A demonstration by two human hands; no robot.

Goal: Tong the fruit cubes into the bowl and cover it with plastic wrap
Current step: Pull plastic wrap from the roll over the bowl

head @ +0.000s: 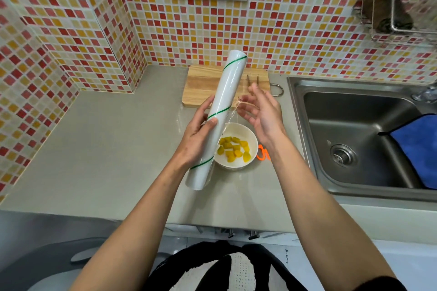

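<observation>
A white bowl (249, 136) on the counter holds several yellow fruit cubes (233, 149). Above it my left hand (201, 134) grips a long white roll of plastic wrap (224, 99) with green stripes, tilted away from me. My right hand (260, 111) is beside the roll, its fingers pinching the loose clear edge of the film (238, 104). Orange tongs (263, 152) lie on the counter just right of the bowl, partly hidden by my right forearm.
A wooden cutting board (201, 82) lies behind the bowl against the tiled wall. A steel sink (354, 134) with a blue cloth (418, 146) is on the right. A wire rack (392, 14) hangs at the upper right.
</observation>
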